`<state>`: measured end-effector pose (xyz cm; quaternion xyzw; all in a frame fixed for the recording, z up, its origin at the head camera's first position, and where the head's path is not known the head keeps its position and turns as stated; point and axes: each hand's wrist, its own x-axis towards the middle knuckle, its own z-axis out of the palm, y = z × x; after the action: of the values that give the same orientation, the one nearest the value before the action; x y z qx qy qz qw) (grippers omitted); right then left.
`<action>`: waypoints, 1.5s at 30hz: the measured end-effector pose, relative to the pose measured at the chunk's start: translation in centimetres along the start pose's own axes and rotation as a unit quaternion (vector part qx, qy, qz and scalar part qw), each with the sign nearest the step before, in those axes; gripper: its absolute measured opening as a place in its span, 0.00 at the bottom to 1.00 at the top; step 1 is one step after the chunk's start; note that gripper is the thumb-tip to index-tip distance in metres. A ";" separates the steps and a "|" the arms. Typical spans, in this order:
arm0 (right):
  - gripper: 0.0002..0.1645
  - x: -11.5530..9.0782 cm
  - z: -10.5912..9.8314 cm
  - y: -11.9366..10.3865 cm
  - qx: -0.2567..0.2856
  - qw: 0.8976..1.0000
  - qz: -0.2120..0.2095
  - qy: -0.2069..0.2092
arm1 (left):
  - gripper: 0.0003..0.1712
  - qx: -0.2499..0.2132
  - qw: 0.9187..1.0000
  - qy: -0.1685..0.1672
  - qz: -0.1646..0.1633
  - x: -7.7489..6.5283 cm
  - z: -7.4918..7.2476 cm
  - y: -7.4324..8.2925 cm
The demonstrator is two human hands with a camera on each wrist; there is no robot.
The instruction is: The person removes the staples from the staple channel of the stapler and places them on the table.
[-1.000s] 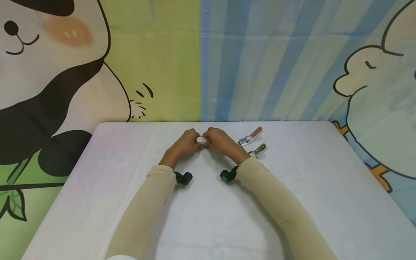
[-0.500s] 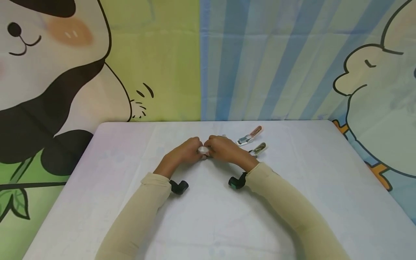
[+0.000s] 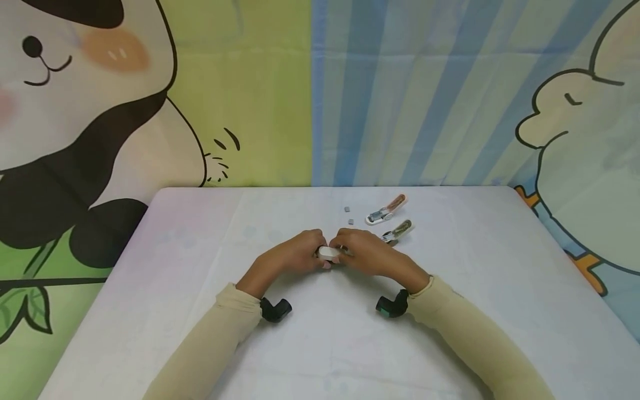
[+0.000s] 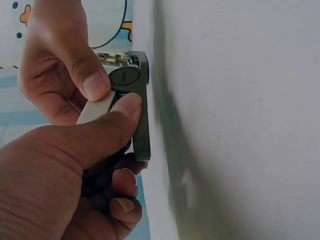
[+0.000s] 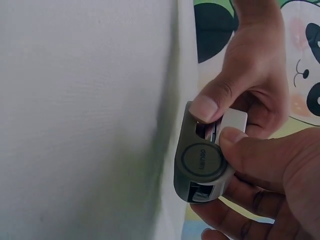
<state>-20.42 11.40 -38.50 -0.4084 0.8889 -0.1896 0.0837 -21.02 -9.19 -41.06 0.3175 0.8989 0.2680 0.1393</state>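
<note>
Both hands grip a small stapler (image 3: 328,253), grey on one side and white on the other, with an oval emblem on the grey body. My left hand (image 3: 301,251) pinches one end, its thumb pressed on the grey side in the left wrist view. At the other end, my right hand (image 3: 367,251) has its thumb against the white part (image 5: 233,120), as the right wrist view shows. The stapler's body (image 5: 202,160) is held just off the white cloth, partly hidden by fingers. Two small grey blocks, perhaps staple strips (image 3: 347,209), lie beyond the hands.
An orange-handled stapler-like tool (image 3: 386,210) lies at the far right of the hands. Nearer, an olive-handled one (image 3: 398,230) is partly hidden by the right hand. A white-covered table (image 3: 200,239) runs back to a cartoon-printed curtain (image 3: 240,83).
Both hands have drawn the stapler nearer to the body and slightly right. The two small grey blocks have come into sight, and the right forearm has swung outward.
</note>
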 end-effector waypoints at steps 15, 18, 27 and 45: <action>0.14 -0.8 0.7 -0.2 0.017 1.000 -0.001 -0.020 | 0.13 -0.009 1.000 0.002 0.005 -1.2 1.4 0.6; 0.14 -0.8 0.7 -0.4 0.015 1.000 -0.006 -0.018 | 0.13 -0.003 1.000 0.002 0.002 -1.2 1.5 0.7; 0.17 -0.9 0.6 -0.8 -0.036 0.999 -0.010 -0.016 | 0.12 -0.007 1.000 0.016 0.013 -1.0 2.0 1.0; 0.10 -2.3 -1.4 1.6 0.069 0.995 -0.024 -0.063 | 0.11 -0.031 0.999 0.012 -0.004 -0.9 2.5 0.9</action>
<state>-20.41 14.48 -37.86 -0.4345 0.8565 -0.2261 0.1629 -18.89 -8.22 -42.51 0.3059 0.8933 0.2985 0.1392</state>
